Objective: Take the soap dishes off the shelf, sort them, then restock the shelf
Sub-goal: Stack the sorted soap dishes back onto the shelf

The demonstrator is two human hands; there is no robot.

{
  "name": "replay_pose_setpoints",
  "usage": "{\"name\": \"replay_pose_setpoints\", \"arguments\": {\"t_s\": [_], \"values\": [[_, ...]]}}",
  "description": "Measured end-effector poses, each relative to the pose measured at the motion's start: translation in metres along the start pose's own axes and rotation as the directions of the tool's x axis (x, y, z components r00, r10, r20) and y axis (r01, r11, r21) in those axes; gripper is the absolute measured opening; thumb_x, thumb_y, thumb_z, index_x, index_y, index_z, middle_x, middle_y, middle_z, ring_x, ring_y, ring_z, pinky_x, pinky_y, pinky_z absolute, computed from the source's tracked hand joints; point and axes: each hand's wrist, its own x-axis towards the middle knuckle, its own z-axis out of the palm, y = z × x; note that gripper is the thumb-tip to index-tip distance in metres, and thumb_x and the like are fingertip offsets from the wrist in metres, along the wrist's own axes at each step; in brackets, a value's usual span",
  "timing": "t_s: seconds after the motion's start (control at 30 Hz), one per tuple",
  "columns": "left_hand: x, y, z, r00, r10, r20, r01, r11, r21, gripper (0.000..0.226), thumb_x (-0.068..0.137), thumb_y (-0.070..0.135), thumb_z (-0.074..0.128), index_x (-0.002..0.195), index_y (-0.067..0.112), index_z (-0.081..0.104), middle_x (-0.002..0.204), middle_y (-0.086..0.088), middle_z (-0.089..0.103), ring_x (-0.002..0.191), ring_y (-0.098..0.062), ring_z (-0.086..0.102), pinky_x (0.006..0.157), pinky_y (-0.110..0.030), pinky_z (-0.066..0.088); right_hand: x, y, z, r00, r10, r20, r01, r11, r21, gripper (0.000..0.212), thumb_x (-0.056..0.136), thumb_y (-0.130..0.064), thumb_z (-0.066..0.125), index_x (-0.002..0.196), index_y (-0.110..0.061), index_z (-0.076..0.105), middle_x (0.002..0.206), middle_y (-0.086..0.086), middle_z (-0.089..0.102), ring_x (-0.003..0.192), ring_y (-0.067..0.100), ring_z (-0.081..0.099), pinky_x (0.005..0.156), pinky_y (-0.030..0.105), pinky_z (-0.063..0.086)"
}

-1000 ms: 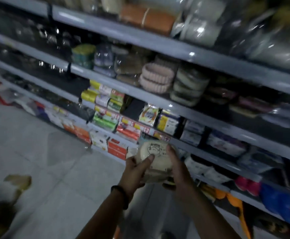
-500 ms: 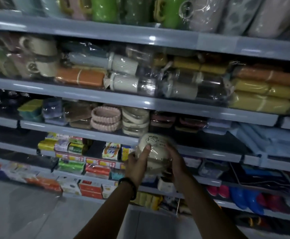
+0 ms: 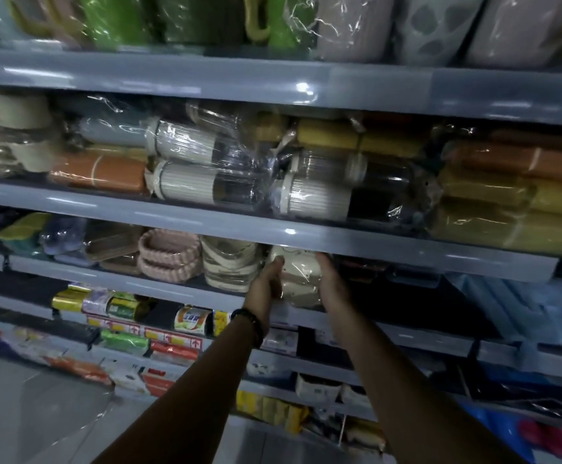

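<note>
Both hands are clamping the pack (image 3: 298, 279) (plastic-wrapped cream soap dishes) from either side at the shelf (image 3: 159, 285) front edge.

- Left hand (image 3: 263, 289): thumb is lying up the pack's front-left face and the fingers are going round the far side. The grip looks firm, with no gap showing.
- Right hand (image 3: 333, 289): fingers (image 3: 323, 260) are running up the right side and curving onto the wrap. The tips are going out of sight behind it.
- The pack is sitting squarely between the palms, so neither hand is nearer. Its bottom is riding at the shelf edge. I can't tell whether it's resting there or hanging just above.
- The long axis is running roughly vertical. The top is tucking in right under the upper lip (image 3: 289, 233), and headroom is looking tight.

The key relation is sideways. The target slot is lying straight ahead of the fingers, into the shelf. The cream stack (image 3: 229, 266) is sitting just beside the left knuckles, with the pink dishes (image 3: 169, 259) further left. To the right of the right hand the bay is looking dark, and its contents are unreadable.

My read is that this is restocking and the pack is going in next to the cream stack. The push is wanting to go straight back. Left fingers are risking a pinch against the neighbour, so I'd be biasing right.
</note>
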Motion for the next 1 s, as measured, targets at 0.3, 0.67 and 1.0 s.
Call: {"name": "replay_pose_setpoints", "arguments": {"t_s": [0.3, 0.67, 1.0], "values": [[0.026, -0.016, 0.006, 0.978, 0.126, -0.164, -0.128, 0.992, -0.004, 0.046, 0.084, 0.030, 0.081, 0.123, 0.008, 0.071, 0.086, -0.002, 0.064, 0.076, -0.015, 0.058, 0.069, -0.027, 0.052, 0.025, -0.001, 0.011, 0.998, -0.056, 0.040, 0.062, 0.986, -0.155, 0.041, 0.106, -0.046, 0.053, 0.134, -0.018, 0.063, 0.138, 0.006, 0.062, 0.122, 0.027, 0.058, 0.109, 0.042, 0.043], [0.030, -0.020, 0.008, 0.963, 0.145, -0.226, -0.125, 0.987, 0.100, 0.089, 0.068, 0.066, 0.079, 0.141, 0.018, 0.060, 0.130, -0.007, 0.071, 0.117, -0.025, 0.067, 0.109, -0.049, 0.052, 0.024, -0.005, 0.010, 0.987, 0.063, 0.147, -0.037, 0.984, -0.172, 0.058, 0.110, -0.051, 0.042, 0.154, -0.012, 0.051, 0.158, 0.013, 0.050, 0.144, 0.031, 0.048, 0.100, 0.032, 0.034], [0.023, -0.018, 0.008, 0.947, 0.150, -0.283, -0.132, 0.988, 0.083, 0.084, 0.066, 0.058, 0.087, 0.132, 0.017, 0.054, 0.125, -0.013, 0.072, 0.107, -0.028, 0.073, 0.094, -0.046, 0.062, 0.034, -0.002, -0.005, 0.986, 0.051, 0.159, -0.033, 0.993, -0.113, 0.060, 0.108, -0.051, 0.049, 0.156, -0.016, 0.047, 0.161, 0.010, 0.045, 0.146, 0.031, 0.044, 0.119, 0.041, 0.036]]}}
